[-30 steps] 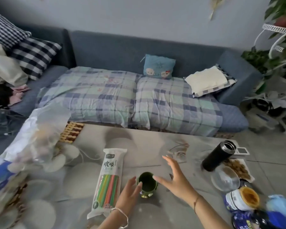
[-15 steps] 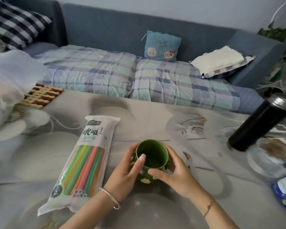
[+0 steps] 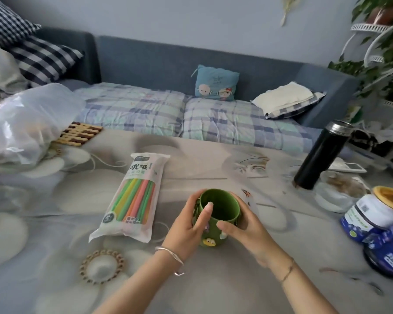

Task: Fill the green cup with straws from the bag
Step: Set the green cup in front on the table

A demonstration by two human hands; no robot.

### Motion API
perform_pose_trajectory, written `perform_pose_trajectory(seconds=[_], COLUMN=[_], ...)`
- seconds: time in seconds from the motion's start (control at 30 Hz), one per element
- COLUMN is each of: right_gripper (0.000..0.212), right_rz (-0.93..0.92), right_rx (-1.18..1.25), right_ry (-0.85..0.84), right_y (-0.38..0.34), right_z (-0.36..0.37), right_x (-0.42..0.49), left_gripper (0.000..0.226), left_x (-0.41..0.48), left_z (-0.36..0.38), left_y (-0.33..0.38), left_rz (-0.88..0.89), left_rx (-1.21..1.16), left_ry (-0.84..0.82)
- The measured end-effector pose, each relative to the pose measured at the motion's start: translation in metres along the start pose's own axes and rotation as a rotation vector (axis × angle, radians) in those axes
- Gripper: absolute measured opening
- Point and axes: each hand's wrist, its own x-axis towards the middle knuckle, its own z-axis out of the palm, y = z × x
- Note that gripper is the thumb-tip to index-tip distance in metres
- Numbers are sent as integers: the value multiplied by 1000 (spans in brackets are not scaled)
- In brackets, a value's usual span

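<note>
The green cup point(image 3: 220, 206) stands upright on the table, empty inside, with small cartoon figures on its front. My left hand point(image 3: 188, 230) wraps its left side, one finger lying over the rim. My right hand point(image 3: 245, 225) cups its right side. Both hands touch the cup. To the left of the cup lies the sealed bag of straws point(image 3: 133, 198), flat on the table, with green, yellow, orange and pink straws showing through its clear lower half.
A black flask point(image 3: 320, 155) leans at the right, near a glass bowl point(image 3: 337, 196) and a blue-labelled jar point(image 3: 377, 211). A large clear plastic bag point(image 3: 25, 123) sits at the far left. A beaded coaster point(image 3: 101, 266) lies near the front. A sofa runs behind the table.
A second ago my hands were open and reaching toward the cup. They have closed around it from both sides. The view has shifted closer to the table.
</note>
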Motion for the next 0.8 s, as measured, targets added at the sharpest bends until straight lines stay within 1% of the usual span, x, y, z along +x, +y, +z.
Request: perform_pose_trajectory(seconds=[0.1,0.17,0.23,0.37,0.43,0.47,0.5,0.57,0.6,0.67,0.7,0.73,0.8], right_gripper=[59,60,64,62,66,70,75,76,73,71,68,65,62], right_rz=[7,22,27,28,33,30,12,-73,-123,-185,-155,-88,127], right_rx=[9,-2,-15,-40,-71,-104,-150,-212,-191,-121,-87,-42,78], right_ry=[-9,-20,-27,-57,-65,-39,13,112,129,135,133,122,89], right_y=[-2,-1,1,0,-8,-14,-22,-49,-63,-84,-88,-90,-83], right_z=[5,8,10,11,11,10,10,17,25,53,69,86,117], right_x=[-8,-12,-14,-16,-18,-18,-16,-9,-2,18,32,47,72], left_gripper=[25,25,27,38,40,41,41,39,40,46,50,53,57], left_x=[-10,-16,-19,-23,-23,-22,-19,-9,-3,8,13,17,22], left_z=[-2,-3,-3,-6,-14,-22,-35,-67,-85,-118,-129,-136,-141], left_y=[4,4,3,0,5,7,9,14,15,10,4,-1,-8], left_rz=[-3,6,2,-32,-52,-50,-40,-30,-53,-174,-259,-334,-428], left_rx=[-15,-34,-45,-45,-53,-43,-20,15,52,154,182,188,202], left_ry=[-15,-29,-27,-19,-25,-2,57,244,316,358,348,339,330])
